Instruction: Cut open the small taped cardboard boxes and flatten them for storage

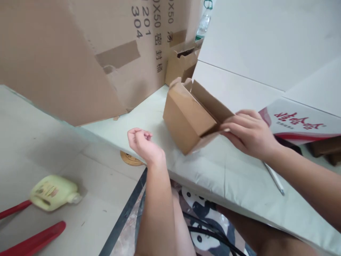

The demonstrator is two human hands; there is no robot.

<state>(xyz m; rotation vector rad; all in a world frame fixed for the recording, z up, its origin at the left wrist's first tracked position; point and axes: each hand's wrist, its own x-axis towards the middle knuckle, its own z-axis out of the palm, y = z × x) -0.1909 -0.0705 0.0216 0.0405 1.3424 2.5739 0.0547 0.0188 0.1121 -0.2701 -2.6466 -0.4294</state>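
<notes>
A small brown cardboard box [183, 117] stands tilted on the pale covered surface, its top flaps raised. My right hand [247, 131] grips the box at the near right corner, with fingers over the edge of a flap. To the left of the box, and apart from it, is my left hand [141, 142]. Its fingers are curled in and I see nothing in them. A thin white pen-like stick [274, 179] lies on the pale surface below my right forearm.
A large printed carton [106, 81] rises at the back left, with another small box [182, 65] and a clear bottle [204, 23] behind. At right stands a white-and-red box [301, 119]. A yellow jug [54, 193] and red bars [39, 240] are on the floor.
</notes>
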